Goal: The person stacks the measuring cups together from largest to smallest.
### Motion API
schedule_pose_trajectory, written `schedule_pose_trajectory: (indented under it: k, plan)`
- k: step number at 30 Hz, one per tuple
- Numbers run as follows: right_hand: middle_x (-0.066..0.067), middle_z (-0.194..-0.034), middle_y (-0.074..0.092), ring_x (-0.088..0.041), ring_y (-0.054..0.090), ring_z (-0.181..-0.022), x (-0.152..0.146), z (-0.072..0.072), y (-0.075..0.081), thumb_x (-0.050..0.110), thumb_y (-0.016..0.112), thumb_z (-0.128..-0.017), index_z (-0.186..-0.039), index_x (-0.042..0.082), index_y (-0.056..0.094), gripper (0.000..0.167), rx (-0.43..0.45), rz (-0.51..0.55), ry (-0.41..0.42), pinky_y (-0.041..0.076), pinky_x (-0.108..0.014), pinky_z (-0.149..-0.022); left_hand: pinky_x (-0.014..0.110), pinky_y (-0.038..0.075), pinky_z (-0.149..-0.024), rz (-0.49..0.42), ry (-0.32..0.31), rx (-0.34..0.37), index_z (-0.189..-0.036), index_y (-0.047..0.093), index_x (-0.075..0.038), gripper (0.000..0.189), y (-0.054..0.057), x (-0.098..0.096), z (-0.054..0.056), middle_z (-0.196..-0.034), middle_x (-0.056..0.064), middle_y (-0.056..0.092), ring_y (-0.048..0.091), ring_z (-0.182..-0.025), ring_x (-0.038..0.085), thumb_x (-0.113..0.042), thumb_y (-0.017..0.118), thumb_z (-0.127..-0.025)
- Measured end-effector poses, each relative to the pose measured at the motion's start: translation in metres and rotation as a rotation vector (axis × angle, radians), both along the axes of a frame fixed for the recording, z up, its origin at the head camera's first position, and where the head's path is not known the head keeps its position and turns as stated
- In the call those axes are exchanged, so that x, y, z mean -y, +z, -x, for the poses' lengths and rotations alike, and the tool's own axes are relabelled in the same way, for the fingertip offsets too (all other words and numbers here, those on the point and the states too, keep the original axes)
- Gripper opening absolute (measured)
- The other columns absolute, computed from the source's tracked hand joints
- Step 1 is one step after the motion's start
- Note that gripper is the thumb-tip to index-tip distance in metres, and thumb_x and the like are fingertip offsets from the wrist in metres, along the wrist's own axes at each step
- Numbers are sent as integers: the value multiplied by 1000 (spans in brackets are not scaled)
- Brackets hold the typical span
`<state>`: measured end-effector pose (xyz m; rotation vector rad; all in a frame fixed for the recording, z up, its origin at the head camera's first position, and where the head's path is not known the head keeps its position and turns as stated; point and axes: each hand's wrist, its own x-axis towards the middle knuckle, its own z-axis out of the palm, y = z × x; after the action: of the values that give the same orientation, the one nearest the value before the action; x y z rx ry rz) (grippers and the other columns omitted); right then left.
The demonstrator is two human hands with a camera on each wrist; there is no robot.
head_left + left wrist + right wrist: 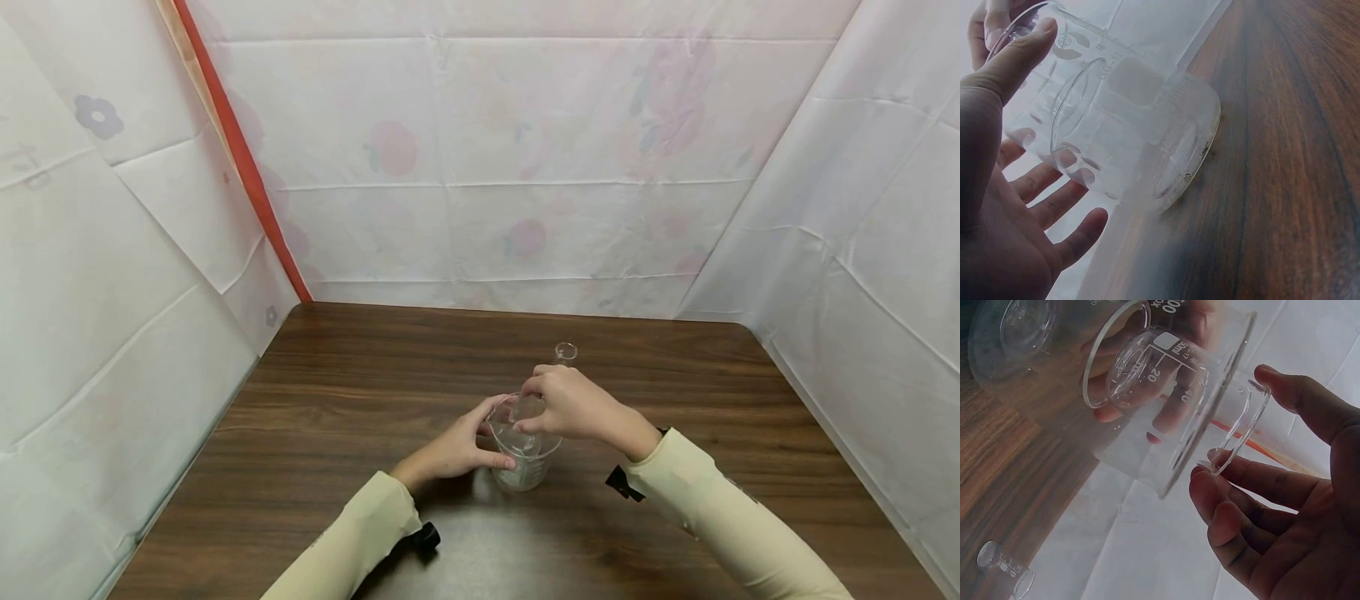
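A large clear glass beaker (521, 477) stands on the table, its white markings visible in the left wrist view. My left hand (453, 446) grips its side, thumb near the rim and fingers (1066, 200) round the far wall. With thumb and fingertips, my right hand (576, 406) pinches the rim of a small graduated beaker (1169, 372), whose lower part is inside the large one. Deeper in the large beaker, another glass rim (1094, 369) shows below the small beaker's base.
Just behind my right hand stands another small glass vessel (566, 352), seen with white markings in the right wrist view. White printed sheets (487, 233) hang behind and at both sides of the brown wooden table (337, 367). A red strip (240, 154) runs down the back left corner.
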<state>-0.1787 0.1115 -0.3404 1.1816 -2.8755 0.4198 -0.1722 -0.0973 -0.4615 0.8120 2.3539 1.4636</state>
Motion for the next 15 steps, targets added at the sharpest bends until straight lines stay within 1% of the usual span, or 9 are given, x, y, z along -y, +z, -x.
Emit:
schedule_pose_trajectory:
  k: [3,6,8,12,15]
  plan:
    - [-2,-89,65,-9,58,-70,1,0,-2,37,82,-76,-96,4,74,39,17,-5,-9,47,-21,-62,40,45,-101,3,2,2,-151,30,-25,87,0,0,0,-155,-8,35,49,-129,23,-35,80,-81]
    - [-5,-90,65,-10,57,-70,2,-1,-3,36,82,-76,-98,3,74,40,36,-6,-10,47,-22,-62,42,45,-102,6,3,9,-151,29,-24,87,0,0,0,-156,-8,34,49,-129,24,-35,79,-81]
    - [-6,-90,65,-10,57,-70,3,-1,-4,36,82,-76,-99,3,74,41,46,-8,-10,47,-22,-62,44,45,-102,13,6,20,-152,28,-24,88,0,0,-1,-156,-6,34,51,-127,27,-37,79,-81]
    - [-6,-88,64,-9,54,-68,4,-2,-7,36,82,-77,-100,2,74,42,57,-20,-13,46,-22,-60,47,45,-101,29,13,40,-153,26,-25,90,1,2,-2,-153,2,39,54,-121,32,-42,78,-81]
    - [-5,-87,64,-8,51,-66,6,-3,-9,35,82,-76,-100,2,74,42,59,-27,-16,44,-21,-59,48,45,-101,31,14,45,-153,26,-24,92,1,2,-2,-150,5,42,55,-121,32,-44,78,-80]
